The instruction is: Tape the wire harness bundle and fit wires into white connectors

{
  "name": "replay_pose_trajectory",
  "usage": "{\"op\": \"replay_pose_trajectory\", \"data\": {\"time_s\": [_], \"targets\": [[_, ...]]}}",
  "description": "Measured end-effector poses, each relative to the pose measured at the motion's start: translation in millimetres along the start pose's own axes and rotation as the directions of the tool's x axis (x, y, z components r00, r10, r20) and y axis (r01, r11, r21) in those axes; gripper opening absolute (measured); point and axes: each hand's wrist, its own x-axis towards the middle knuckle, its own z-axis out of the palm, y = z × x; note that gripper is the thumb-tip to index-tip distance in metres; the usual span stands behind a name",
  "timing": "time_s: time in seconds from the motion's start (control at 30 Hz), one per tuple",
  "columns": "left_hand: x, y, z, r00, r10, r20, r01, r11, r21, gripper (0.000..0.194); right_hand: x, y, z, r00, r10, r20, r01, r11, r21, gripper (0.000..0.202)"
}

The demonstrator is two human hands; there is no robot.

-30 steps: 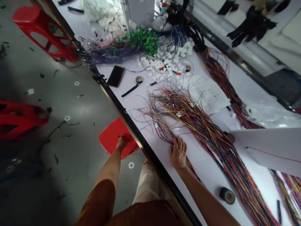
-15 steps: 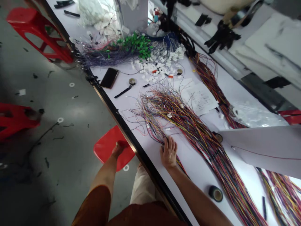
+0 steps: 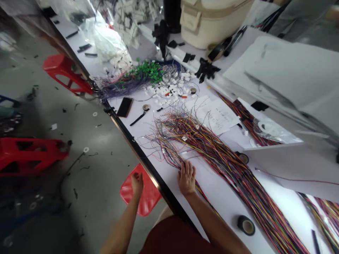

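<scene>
My right hand [image 3: 186,178] lies palm down on the table, its fingers bent over a thin bundle of coloured wires [image 3: 203,194] that passes under it. The loose wire ends fan out beyond the fingertips. Beside it runs a much thicker wire bundle [image 3: 233,162], its stripped ends spread toward the far side. Off the table's edge, my left hand [image 3: 137,184] hangs above a red stool [image 3: 149,201]. The fingers of that hand are curled in, and whatever they may hold is hidden.
A roll of black tape [image 3: 246,225] sits right of my right arm. Farther off lie a phone [image 3: 125,107], printed sheets [image 3: 218,114] and a heap of wires with white connectors [image 3: 169,92]. More red stools [image 3: 66,72] stand left of the table edge [image 3: 137,155].
My left hand has moved from low at the red stool to curled above it. My right hand stays on the thin wire bundle. The head view has shifted, showing more of the far table.
</scene>
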Motion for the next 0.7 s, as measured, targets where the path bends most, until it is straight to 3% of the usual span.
{"op": "replay_pose_trajectory", "data": {"time_s": [0.07,0.13,0.2,0.3,0.37,0.6,0.7], "targets": [[19,29,-30.2,0.980,0.085,-0.181,-0.096,0.994,-0.051,0.048,1,-2,-2,1.000,0.010,0.008,-0.010,1.000,0.017,0.050],[46,63,-59.7,0.913,0.246,-0.326,-0.288,0.954,-0.088,0.050,2,-3,-5,1.000,0.019,0.019,-0.020,0.999,0.034,0.050],[74,96,-81.4,0.857,0.361,-0.368,-0.412,0.909,-0.068,0.052,3,-3,-7,1.000,0.015,0.026,-0.016,0.999,0.052,0.049],[106,127,-93.2,0.838,0.402,-0.370,-0.430,0.903,0.007,0.051,3,-3,-6,1.000,0.013,0.002,-0.013,0.997,0.078,0.047],[117,130,-91.3,0.824,0.415,-0.385,-0.425,0.903,0.063,0.051,2,-4,-3,0.999,0.024,-0.026,-0.021,0.996,0.092,0.045],[123,114,-90.0,0.788,0.499,-0.360,-0.463,0.866,0.187,0.051,-1,-3,4,0.998,0.024,-0.063,-0.016,0.992,0.125,0.046],[125,112,-90.2,0.770,0.529,-0.356,-0.502,0.847,0.172,0.052,-3,-2,4,0.989,0.102,-0.109,-0.090,0.990,0.110,0.050]]}}
